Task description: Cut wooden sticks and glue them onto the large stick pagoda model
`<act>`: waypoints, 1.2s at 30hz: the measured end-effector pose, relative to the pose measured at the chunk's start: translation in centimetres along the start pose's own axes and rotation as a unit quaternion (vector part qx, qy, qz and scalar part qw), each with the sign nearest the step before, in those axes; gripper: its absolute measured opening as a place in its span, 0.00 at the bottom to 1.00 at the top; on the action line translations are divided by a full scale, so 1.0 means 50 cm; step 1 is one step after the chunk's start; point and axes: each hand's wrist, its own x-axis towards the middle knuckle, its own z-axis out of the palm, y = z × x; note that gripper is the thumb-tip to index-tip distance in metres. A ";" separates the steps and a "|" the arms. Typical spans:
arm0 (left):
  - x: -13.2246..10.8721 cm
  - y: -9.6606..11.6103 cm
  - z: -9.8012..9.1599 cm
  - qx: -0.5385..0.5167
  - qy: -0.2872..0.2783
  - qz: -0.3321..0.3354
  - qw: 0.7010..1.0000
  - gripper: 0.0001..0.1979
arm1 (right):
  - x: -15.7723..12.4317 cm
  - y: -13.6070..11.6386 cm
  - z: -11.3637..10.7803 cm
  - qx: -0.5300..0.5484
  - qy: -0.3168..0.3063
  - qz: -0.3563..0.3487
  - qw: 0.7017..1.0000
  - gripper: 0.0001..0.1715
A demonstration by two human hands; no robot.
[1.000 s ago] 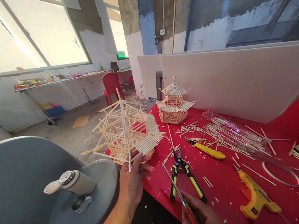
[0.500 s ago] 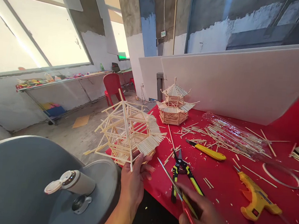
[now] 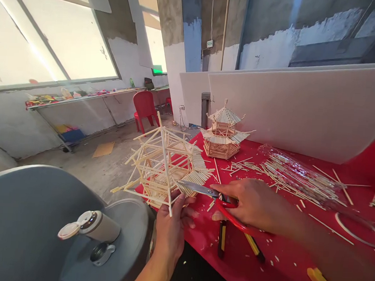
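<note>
My left hand [image 3: 176, 214] grips the lower edge of a pavilion model [image 3: 169, 165] built from thin wooden sticks, its roof frame partly covered with slats. In my right hand [image 3: 244, 202] is a pair of scissors [image 3: 230, 214] with red handles. The blades point left and reach the lower end of the slatted roof section, near my left fingertips. Whether the tips touch the sticks I cannot tell. Below my right hand lie pliers with black and yellow handles [image 3: 221, 239], their head hidden behind the hand.
A finished stick pavilion [image 3: 223, 132] stands at the table's back. Loose sticks, a plastic bag of sticks [image 3: 296, 174] and a tape ring [image 3: 359, 229] lie to the right. My forearm mostly covers a yellow glue gun [image 3: 317, 277]. A white bottle [image 3: 101, 226] stands on a grey chair [image 3: 127, 211] at left.
My right hand has swung up and left with the scissors, bringing the blades to the model's roof edge. It now covers the yellow utility knife. The left hand keeps its grip.
</note>
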 end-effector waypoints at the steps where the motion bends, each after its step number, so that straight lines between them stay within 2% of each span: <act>1: 0.000 0.000 0.000 -0.002 0.001 -0.002 1.000 0.24 | 0.008 0.001 -0.009 0.001 -0.012 -0.003 1.000 0.27; 6: 0.001 -0.001 -0.001 -0.010 0.004 -0.011 1.000 0.24 | 0.035 -0.006 -0.053 0.010 -0.059 -0.031 0.998 0.26; 13: 0.001 0.001 -0.001 0.004 0.001 -0.005 1.000 0.23 | 0.052 -0.024 -0.094 -0.061 -0.125 -0.053 0.989 0.26; 17: 0.001 0.002 0.000 0.001 0.002 -0.012 1.000 0.24 | 0.056 -0.027 -0.098 -0.095 -0.134 -0.055 0.985 0.25; 24: 0.000 0.003 0.000 0.000 0.001 -0.017 1.000 0.24 | 0.058 -0.031 -0.100 -0.131 -0.118 -0.070 0.982 0.17; 36: 0.002 0.000 -0.002 -0.001 -0.003 -0.018 1.000 0.24 | 0.060 -0.035 -0.103 -0.131 -0.124 -0.077 0.981 0.18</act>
